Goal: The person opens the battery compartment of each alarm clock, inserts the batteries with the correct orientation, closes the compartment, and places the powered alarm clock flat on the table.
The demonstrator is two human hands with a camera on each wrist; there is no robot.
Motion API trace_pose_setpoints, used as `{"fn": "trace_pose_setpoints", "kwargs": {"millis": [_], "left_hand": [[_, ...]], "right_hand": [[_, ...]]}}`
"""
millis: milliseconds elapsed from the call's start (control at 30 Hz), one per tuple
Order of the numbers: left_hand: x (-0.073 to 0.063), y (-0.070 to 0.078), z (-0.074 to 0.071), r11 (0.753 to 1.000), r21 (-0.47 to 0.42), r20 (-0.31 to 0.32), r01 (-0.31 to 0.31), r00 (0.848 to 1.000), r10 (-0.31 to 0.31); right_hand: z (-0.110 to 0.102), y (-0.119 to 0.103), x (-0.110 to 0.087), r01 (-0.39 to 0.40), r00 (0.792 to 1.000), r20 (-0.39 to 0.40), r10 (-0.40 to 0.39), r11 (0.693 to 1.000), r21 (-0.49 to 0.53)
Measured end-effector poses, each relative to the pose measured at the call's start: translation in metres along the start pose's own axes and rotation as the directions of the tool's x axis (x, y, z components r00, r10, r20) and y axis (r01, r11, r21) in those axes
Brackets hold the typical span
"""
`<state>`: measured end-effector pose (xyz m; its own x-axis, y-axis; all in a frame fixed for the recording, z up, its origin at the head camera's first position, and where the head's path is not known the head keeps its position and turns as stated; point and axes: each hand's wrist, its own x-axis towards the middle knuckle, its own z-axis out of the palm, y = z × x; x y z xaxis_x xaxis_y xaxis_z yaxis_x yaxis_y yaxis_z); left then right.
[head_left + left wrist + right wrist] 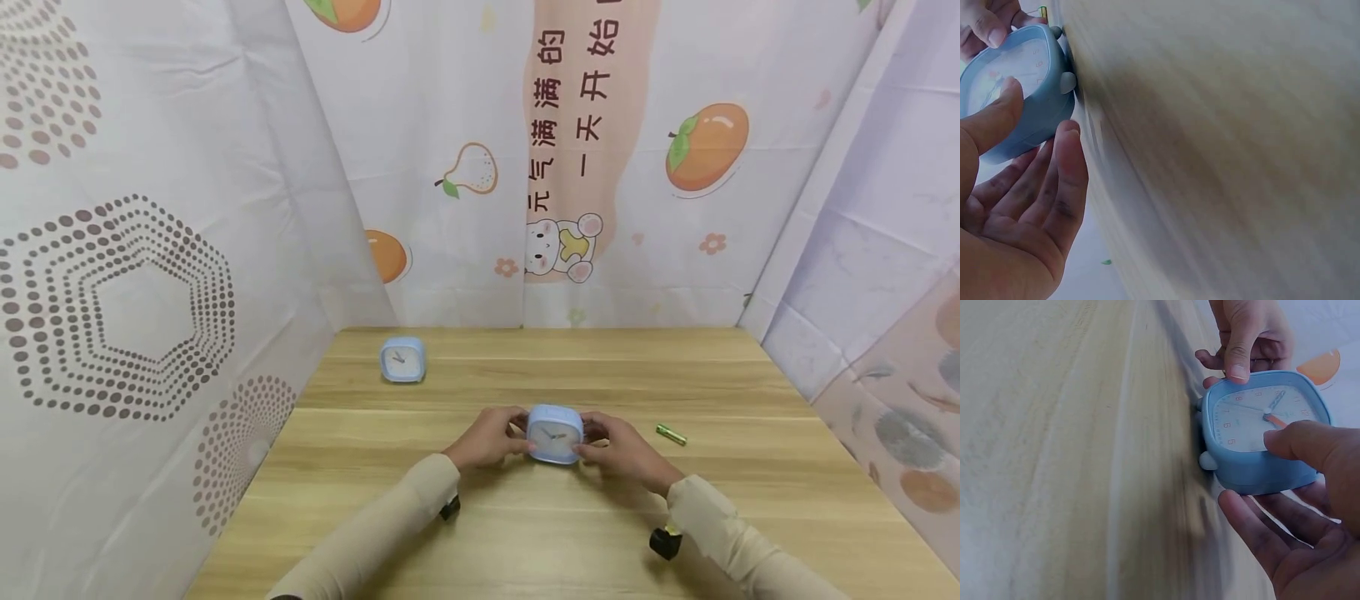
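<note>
A light blue alarm clock (555, 435) with a white dial is upright at the middle of the wooden table, its face toward me. My left hand (491, 437) grips its left side, thumb on the front and fingers behind. On the other side my right hand (622, 450) holds it the same way. The right wrist view shows the clock (1254, 472) up close, with small rounded feet at its base and the right thumb (1297, 440) over the dial. In the left wrist view the left fingers (1069, 181) curl round the clock's side.
A second light blue alarm clock (402, 360) stands at the table's back left. A green battery (671, 434) lies right of my right hand. Printed curtains (450, 100) close off the back and both sides of the wooden table (525, 542).
</note>
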<state>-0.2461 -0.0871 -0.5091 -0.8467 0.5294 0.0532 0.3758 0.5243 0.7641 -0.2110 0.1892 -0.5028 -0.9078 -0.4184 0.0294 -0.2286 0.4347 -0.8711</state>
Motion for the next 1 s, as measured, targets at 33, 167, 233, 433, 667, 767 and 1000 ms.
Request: {"fn": "trace_pose_setpoints", "kwargs": {"millis": [33, 167, 233, 433, 667, 767, 1000], "left_hand": [[0.001, 0.001, -0.001, 1.000, 0.002, 0.003, 0.004, 1.000, -0.004], [0.001, 0.004, 0.000, 0.999, -0.022, 0.021, 0.029, 0.999, -0.029], [0.001, 0.004, 0.001, 0.998, -0.041, 0.034, 0.041, 0.999, -0.039], [-0.002, 0.003, 0.007, 0.996, -0.069, 0.041, 0.060, 0.998, -0.057], [-0.002, 0.004, 0.008, 0.998, -0.045, 0.035, 0.035, 0.999, -0.034], [-0.003, 0.005, 0.009, 0.998, -0.051, 0.041, 0.036, 0.999, -0.034], [-0.003, 0.006, 0.011, 0.999, 0.042, 0.028, -0.007, 1.000, 0.005]], "right_hand": [[0.000, 0.001, 0.000, -0.004, 1.000, -0.002, 0.004, 1.000, 0.007], [0.001, 0.004, 0.000, -0.014, 1.000, -0.007, 0.014, 0.998, 0.060], [0.002, 0.005, -0.001, -0.026, 0.999, -0.018, 0.027, 0.997, 0.074], [0.006, 0.005, -0.002, -0.036, 0.998, -0.046, 0.040, 0.995, 0.091], [0.010, 0.009, -0.003, -0.045, 0.995, -0.079, 0.057, 0.988, 0.147], [0.011, 0.010, -0.002, -0.062, 0.992, -0.102, 0.075, 0.990, 0.126], [0.011, 0.007, -0.001, -0.029, 0.992, -0.123, 0.029, 1.000, 0.007]]}}
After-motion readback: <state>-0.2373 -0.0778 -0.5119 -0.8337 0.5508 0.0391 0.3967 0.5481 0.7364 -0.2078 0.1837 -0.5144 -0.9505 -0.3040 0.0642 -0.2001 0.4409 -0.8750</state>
